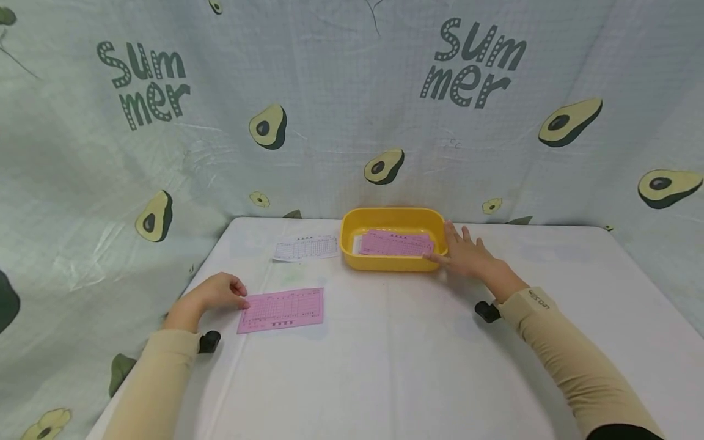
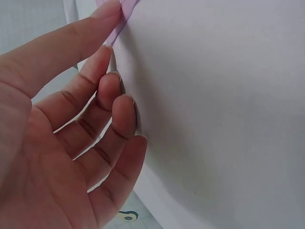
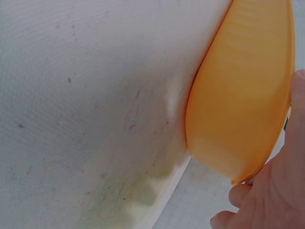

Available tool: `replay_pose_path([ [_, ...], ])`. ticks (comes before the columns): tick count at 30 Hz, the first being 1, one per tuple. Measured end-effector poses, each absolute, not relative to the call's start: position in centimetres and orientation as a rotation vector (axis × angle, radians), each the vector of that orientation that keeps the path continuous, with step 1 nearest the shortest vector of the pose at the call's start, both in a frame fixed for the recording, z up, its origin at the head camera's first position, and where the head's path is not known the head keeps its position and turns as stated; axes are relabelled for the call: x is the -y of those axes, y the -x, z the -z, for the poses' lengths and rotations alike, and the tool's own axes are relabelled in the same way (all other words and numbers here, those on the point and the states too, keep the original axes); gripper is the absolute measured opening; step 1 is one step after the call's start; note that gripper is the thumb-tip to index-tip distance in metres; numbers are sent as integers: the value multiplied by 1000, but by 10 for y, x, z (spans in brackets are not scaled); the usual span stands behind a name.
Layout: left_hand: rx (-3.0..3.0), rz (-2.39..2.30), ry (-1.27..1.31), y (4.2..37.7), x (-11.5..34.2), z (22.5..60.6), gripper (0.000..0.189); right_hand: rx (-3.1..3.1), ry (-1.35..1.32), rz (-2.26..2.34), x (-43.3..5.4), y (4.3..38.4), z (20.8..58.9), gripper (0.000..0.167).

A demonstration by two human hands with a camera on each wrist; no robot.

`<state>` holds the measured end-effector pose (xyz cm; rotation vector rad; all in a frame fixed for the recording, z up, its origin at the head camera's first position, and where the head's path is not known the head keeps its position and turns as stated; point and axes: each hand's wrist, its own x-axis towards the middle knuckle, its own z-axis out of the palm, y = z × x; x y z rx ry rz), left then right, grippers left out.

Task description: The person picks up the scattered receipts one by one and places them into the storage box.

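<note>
My left hand (image 1: 217, 292) pinches the left edge of a pink printed paper form (image 1: 286, 310) on the table's left side. In the left wrist view, thumb and forefinger meet at the pink form's corner (image 2: 127, 8), and the other fingers curl loosely below. At the far middle stands a yellow plastic tray (image 1: 393, 263); inside it lie pink forms (image 1: 395, 243) over a white sheet (image 1: 357, 244). With fingers spread, my right hand (image 1: 470, 256) touches the tray's right end, thumb at the front rim. The right wrist view shows the tray's outer wall (image 3: 233, 100) beside that hand.
A white printed form (image 1: 305, 248) lies left of the tray. The table (image 1: 379, 366) has a white cover. Behind it hangs a pale curtain (image 1: 330, 73) printed with avocados, close to the table's back edge and the tray.
</note>
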<state>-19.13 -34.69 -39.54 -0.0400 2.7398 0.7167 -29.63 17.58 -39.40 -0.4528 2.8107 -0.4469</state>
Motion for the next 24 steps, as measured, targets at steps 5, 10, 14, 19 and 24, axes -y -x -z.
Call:
replay_pose_path([
  [5,-2717,-709,12,195,347,393,17,-2814,443,442,-177,297,394,116],
  [10,-2694,-732,-19,196,343,391,15,-2807,438,444,-177,297,395,116],
  [14,-2668,-757,-18,198,342,390,16,-2804,435,449,-176,297,394,115],
  [19,-2645,-762,-41,199,342,388,17,-2799,428,460,-176,297,394,114],
  [24,-2638,-814,-79,196,344,388,17,-2793,431,471,-177,297,395,114],
])
